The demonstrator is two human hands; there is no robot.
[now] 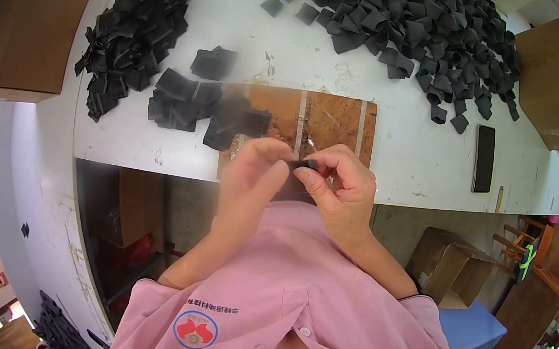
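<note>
Close to the table's front edge, my left hand [253,174] and my right hand [341,187] meet, fingertips pinched on a small black fabric piece [307,164]. The piece looks folded or rolled, and fingers cover much of it. Behind my hands lies a brown board [340,120] with pale strips across it. Flat black fabric pieces [178,102] are heaped at the board's left side, some overlapping it. My left hand is slightly blurred.
A long pile of flat black pieces [144,28] lies far left; a larger heap of curled black pieces [396,26] spreads far right. A dark phone [484,159] rests on the right. Cardboard boxes [31,22] flank the table [425,164]. A blue stool [467,334] stands lower right.
</note>
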